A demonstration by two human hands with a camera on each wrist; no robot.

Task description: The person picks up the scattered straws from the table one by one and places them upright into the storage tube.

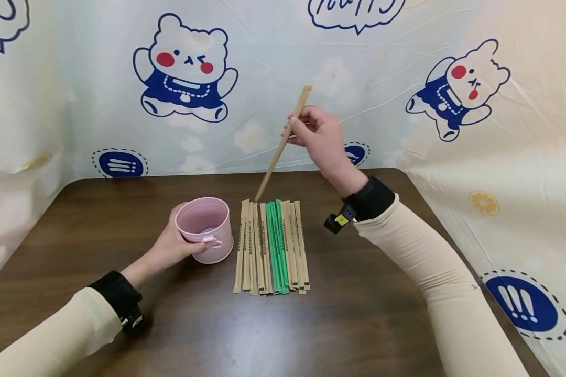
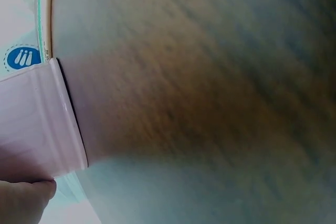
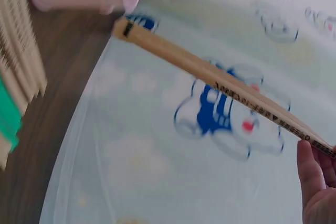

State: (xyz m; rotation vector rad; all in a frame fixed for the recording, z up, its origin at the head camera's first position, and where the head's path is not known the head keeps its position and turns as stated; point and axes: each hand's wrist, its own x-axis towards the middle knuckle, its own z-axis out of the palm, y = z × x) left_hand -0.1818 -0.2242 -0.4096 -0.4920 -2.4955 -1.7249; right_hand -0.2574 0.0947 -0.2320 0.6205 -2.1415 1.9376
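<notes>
My left hand (image 1: 172, 243) holds a small pink bucket (image 1: 219, 251) round its side, thumb near the handle's clip at the front. The bucket stands on the table, its mouth up; part of its wall (image 2: 31, 124) shows in the left wrist view. My right hand (image 1: 318, 136) pinches a long, thin brown paper-wrapped stick (image 1: 278, 149) with black print, raised and slanting down to the left. Below it lies a side-by-side row of similar brown wrapped sticks (image 1: 245, 246), with several green ones (image 1: 274, 246) in the middle. What the wrappers contain is hidden.
The dark brown wooden table (image 1: 179, 324) ends just behind the row. A pale curtain (image 1: 273, 52) printed with bears hangs behind and at both sides. Black bands with small cameras (image 1: 337, 222) sit on both wrists.
</notes>
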